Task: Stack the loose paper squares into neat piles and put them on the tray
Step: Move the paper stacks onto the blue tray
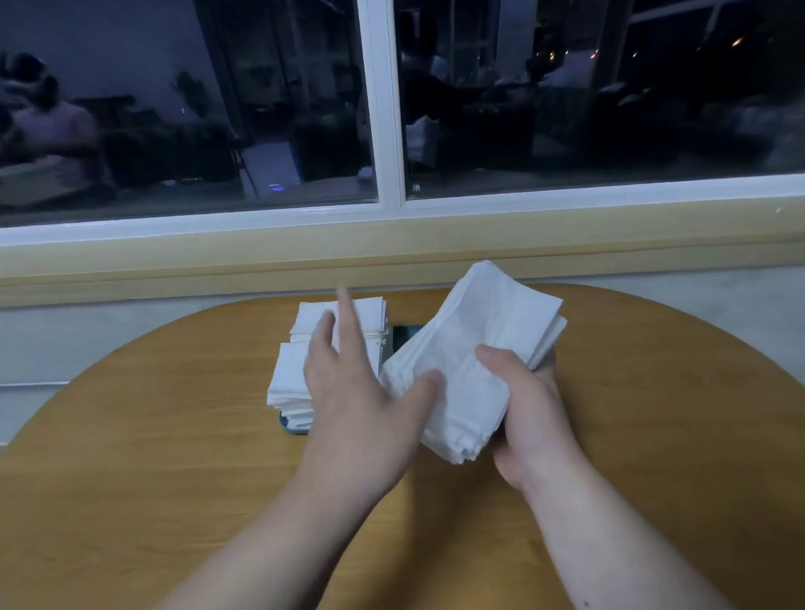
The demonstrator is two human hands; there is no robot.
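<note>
Paper stack (474,353) in right hand (531,409)

1. Right hand (529,409): grips a tilted paper stack (473,325), thumb on top, fingers underneath.
2. Left hand (357,385): open, fingers spread, thumb tip touching that stack's edge.
3. Behind the left fingers: far pile (373,310) and near pile (291,378), both on a dark tray (292,427).
4. Beneath everything: round wooden table (159,433).

Some indoor room — a round wooden table (159,433) against a dark window (216,93).
</note>
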